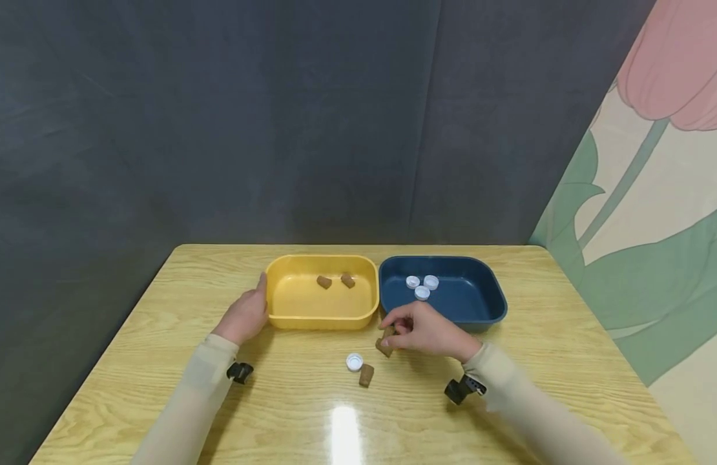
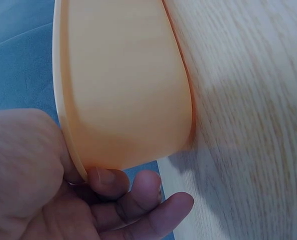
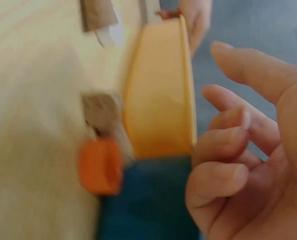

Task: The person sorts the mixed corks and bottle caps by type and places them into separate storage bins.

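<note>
My left hand [image 1: 247, 315] grips the left end of a yellow plastic box [image 1: 323, 323]; in the left wrist view, curled fingers [image 2: 147, 187] meet its rim. My right hand [image 1: 431, 332] is over two brown corks [image 1: 384, 349], in front of a dark blue box [image 1: 489, 320]. Its fingers are loosely bent in the right wrist view, with nothing between them, apart from the blurred corks [image 3: 102, 110] and an orange bottle cap [image 3: 99, 167]. In the head view the hand hides that cap. Left of the corks lie a white bottle cap [image 1: 354, 361] and another cork [image 1: 366, 376].
Two corks [image 1: 324, 282] lie inside the yellow box. Three white caps [image 1: 422, 293] sit in the blue box. Both boxes stand side by side on a wooden table [image 1: 300, 413], before a dark curtain [image 1: 312, 129]. A wall with a tulip pattern [image 1: 672, 258] rises at the right.
</note>
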The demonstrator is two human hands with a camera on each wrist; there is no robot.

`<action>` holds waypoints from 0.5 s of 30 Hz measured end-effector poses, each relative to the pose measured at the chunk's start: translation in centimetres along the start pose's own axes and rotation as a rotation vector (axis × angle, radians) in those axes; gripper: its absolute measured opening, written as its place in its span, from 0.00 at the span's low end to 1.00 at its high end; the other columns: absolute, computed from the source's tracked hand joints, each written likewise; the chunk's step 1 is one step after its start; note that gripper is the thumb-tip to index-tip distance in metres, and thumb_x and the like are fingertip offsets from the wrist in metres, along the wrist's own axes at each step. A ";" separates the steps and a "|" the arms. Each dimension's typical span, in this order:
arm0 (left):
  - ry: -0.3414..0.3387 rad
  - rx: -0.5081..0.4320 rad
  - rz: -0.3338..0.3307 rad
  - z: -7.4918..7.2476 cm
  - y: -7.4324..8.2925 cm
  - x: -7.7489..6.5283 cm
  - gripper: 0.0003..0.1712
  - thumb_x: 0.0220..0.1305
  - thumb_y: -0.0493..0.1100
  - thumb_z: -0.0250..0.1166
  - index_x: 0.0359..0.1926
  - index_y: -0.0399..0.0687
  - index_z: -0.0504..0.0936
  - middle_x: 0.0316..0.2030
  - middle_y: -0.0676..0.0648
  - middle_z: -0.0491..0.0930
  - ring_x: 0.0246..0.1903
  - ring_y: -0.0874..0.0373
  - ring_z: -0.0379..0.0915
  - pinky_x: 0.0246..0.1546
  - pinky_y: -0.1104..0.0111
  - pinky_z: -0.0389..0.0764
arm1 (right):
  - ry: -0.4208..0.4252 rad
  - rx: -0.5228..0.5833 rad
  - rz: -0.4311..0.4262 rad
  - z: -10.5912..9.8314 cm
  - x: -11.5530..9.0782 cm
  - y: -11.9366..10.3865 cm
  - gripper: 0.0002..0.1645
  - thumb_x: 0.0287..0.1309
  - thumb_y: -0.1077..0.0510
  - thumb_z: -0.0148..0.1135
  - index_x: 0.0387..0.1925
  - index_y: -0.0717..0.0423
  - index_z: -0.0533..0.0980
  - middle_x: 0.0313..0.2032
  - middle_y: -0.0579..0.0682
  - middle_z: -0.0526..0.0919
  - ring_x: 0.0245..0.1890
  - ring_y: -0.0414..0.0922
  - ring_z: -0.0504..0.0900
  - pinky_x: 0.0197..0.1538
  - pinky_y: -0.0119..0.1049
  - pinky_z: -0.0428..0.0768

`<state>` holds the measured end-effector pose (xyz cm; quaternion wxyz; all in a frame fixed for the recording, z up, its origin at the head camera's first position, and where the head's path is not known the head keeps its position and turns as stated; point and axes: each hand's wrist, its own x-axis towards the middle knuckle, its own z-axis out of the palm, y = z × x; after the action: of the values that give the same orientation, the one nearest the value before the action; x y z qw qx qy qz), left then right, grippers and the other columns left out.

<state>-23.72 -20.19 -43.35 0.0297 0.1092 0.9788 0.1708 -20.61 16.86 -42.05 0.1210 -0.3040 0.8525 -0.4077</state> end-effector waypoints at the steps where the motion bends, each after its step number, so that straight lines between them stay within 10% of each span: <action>1: -0.001 0.001 -0.001 0.0 0.0 0.0 0.35 0.76 0.34 0.42 0.74 0.20 0.39 0.55 0.24 0.76 0.53 0.36 0.76 0.56 0.47 0.76 | -0.001 0.000 -0.014 0.5 0.0 0.0 0.13 0.56 0.56 0.74 0.41 0.58 0.86 0.18 0.39 0.67 0.20 0.33 0.66 0.30 0.26 0.68; 15: 0.002 0.004 0.019 -0.4 0.4 -0.2 0.35 0.76 0.33 0.43 0.73 0.19 0.40 0.50 0.25 0.78 0.48 0.38 0.79 0.51 0.48 0.79 | -0.027 -0.024 -0.030 5.3 -0.5 0.8 0.15 0.52 0.51 0.77 0.38 0.55 0.85 0.17 0.37 0.71 0.20 0.30 0.68 0.40 0.30 0.80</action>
<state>-23.52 -20.05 -42.82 0.0268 0.1181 0.9781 0.1690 -18.17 14.27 -46.03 0.1226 -0.3236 0.8510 -0.3951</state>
